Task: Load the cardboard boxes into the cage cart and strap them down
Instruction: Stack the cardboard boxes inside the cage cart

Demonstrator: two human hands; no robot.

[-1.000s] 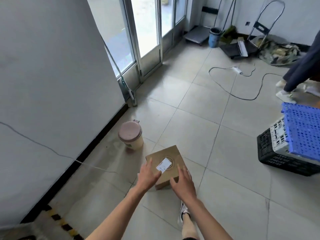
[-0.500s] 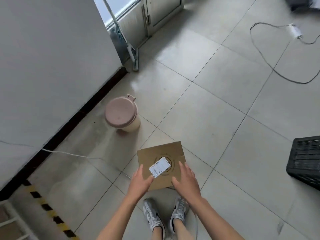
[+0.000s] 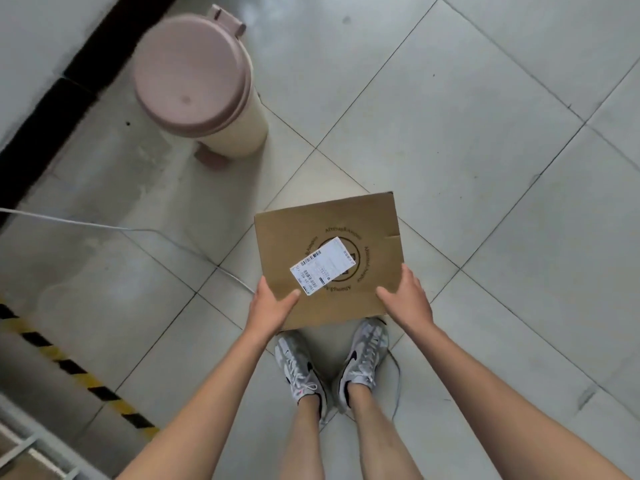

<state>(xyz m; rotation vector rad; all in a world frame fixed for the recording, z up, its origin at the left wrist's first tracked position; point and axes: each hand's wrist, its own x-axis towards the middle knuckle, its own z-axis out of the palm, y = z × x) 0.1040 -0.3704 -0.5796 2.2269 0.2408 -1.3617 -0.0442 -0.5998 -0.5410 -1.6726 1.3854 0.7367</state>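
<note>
- Two bare hands grip one cardboard box (image 3: pixel 332 233) by its near corners, seen from straight above.
- The left hand (image 3: pixel 268 308) clasps the box's near left corner; its thumb lies flat on the top face, and the other fingers curl under the edge, out of sight.
- The right hand (image 3: pixel 407 299) clasps the near right corner in the same manner, thumb on top, the remaining fingers wrapped around the side.
- Both hands are partly closed, each holding the box and nothing else.
- The box's top face is level between the two hands and stretches away from them; whether its underside touches the tiled floor (image 3: pixel 467 116) cannot be told.
- A white shipping label (image 3: pixel 323 265) with barcodes sits askew on the top face, just beyond the left thumb, covering part of a printed round logo.
- Directly below the hands, nearer the person, stand two grey sneakers (image 3: pixel 332 365); the box's near edge overlaps their toes.
- Beyond the left hand and well apart from it stands a cream pedal bin (image 3: pixel 204 84) with a pink lid, closed.
- A thin white cable (image 3: pixel 114 228) runs over the tiles from the far left toward the left hand and passes under the box.
- Yellow-and-black hazard tape (image 3: pixel 79 374) crosses the floor to the left of the left forearm.
</note>
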